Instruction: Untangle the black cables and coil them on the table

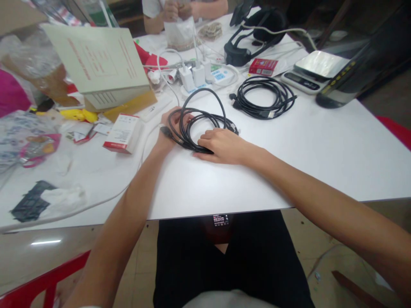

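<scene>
A black cable lies in loose loops on the white table, with one loop standing up above the rest. At the left of the coil is my left hand, its fingers closed round the loops and partly hidden behind them. A black plug sticks out beside that hand. My right hand rests on the near right part of the coil, its fingers curled over the cable. To the right lies a second coiled black cable, apart from both hands.
Behind the coil stands a power strip with white chargers. A red-and-white box and an open carton are left. Far right are a kitchen scale and a black bottle-like object. Another person's hands hold a bag opposite.
</scene>
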The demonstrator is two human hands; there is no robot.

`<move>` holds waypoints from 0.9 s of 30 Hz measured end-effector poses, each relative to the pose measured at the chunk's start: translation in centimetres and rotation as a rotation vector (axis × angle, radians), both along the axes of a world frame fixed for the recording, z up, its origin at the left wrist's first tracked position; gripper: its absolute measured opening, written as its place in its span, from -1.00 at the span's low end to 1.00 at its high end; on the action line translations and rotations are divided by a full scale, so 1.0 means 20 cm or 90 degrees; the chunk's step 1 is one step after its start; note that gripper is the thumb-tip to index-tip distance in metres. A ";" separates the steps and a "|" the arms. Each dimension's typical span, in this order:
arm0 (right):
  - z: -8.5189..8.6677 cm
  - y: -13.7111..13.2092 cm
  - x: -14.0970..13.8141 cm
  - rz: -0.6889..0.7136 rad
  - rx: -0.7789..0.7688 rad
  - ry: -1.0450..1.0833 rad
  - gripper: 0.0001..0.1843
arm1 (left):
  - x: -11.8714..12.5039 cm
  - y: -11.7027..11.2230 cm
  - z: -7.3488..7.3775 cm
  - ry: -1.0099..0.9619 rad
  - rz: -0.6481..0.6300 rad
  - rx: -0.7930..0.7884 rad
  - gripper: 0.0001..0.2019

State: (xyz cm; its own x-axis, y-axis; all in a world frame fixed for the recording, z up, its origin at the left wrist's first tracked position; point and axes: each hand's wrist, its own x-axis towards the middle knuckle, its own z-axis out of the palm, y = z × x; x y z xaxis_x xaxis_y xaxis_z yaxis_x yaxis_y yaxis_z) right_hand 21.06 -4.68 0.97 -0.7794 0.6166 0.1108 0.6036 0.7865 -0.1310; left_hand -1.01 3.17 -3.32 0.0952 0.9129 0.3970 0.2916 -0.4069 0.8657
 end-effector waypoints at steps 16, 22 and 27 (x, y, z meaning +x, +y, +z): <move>0.03 0.00 0.01 -0.174 0.002 0.050 -0.24 | -0.05 0.01 0.09 -0.073 -0.011 -0.114 -0.33; 0.02 0.01 0.01 -0.205 0.003 0.053 -0.25 | -0.01 0.01 0.10 -0.104 0.000 -0.141 -0.34; 0.00 0.02 0.02 -0.151 -0.006 0.027 -0.30 | 0.08 -0.04 0.10 -0.161 0.001 -0.142 -0.43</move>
State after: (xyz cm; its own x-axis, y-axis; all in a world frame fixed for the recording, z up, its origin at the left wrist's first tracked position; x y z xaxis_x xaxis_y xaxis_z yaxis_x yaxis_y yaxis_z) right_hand 21.42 -4.34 0.99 -0.6078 0.7828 0.1334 0.7647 0.6223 -0.1674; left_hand 0.54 2.34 -1.37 0.0184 0.9800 0.1982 0.0567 -0.1989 0.9784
